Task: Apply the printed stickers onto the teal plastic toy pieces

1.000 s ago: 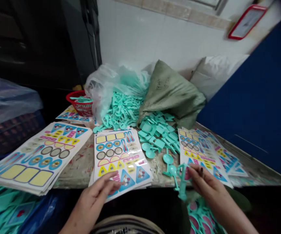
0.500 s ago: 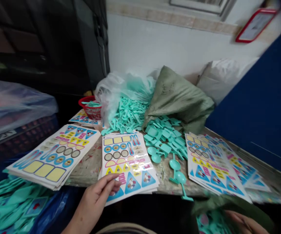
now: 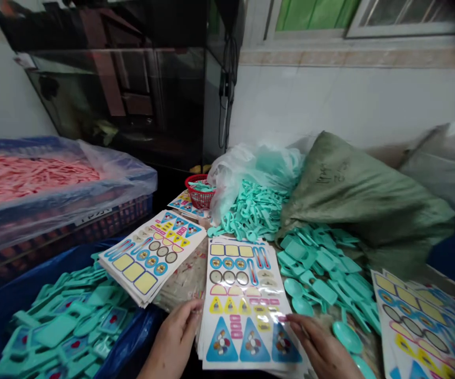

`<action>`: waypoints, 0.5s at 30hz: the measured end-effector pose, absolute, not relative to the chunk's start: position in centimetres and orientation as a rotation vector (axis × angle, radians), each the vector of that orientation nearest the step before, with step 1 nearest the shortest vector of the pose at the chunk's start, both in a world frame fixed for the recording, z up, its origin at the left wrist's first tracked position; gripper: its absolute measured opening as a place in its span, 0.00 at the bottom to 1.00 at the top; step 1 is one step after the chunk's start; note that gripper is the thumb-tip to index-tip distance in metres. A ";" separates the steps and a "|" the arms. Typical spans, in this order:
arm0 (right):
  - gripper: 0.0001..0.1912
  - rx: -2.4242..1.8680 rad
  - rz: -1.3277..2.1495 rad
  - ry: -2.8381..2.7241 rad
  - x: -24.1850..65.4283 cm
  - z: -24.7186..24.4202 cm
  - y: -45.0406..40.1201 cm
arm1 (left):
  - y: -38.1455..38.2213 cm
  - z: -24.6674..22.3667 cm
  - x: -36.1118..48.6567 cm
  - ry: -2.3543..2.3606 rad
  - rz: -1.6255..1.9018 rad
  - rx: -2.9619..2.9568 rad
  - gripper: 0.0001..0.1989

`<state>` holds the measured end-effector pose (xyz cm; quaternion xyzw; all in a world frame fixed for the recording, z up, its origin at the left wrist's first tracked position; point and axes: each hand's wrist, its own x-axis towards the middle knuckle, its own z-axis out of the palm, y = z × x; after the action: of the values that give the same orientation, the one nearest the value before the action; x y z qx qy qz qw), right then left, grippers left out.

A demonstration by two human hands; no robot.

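Because the left hand [image 3: 174, 342] and right hand [image 3: 321, 350] flank the sticker-sheet stack [image 3: 247, 305], grips open, they seem to steady it beside teal plastic spoons [image 3: 348, 337].

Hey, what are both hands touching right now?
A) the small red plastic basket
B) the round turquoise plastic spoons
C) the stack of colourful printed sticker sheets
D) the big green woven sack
C. The left hand and the right hand both rest at the edges of the stack of colourful printed sticker sheets.
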<state>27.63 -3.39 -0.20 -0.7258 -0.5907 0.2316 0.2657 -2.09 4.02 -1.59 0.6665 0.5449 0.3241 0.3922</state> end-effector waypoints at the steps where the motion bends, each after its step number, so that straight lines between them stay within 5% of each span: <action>1: 0.23 -1.988 0.610 -1.625 27.8 -1.2 -3.0 | 4.0 -2.1 -2.3 1.400 0.828 1.693 0.13; 8: 0.28 -2.211 0.485 -1.544 29.1 -4.6 -2.2 | 3.6 -3.2 -1.7 1.497 0.674 1.714 0.16; 15: 0.18 -2.191 0.582 -1.393 29.4 -4.7 -1.5 | 4.9 -3.4 -1.5 1.452 0.641 1.808 0.15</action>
<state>29.39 -1.49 -4.67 -0.7999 -0.5084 0.2124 0.2380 -1.49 4.87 -3.37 0.7013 0.5631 0.2488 0.3595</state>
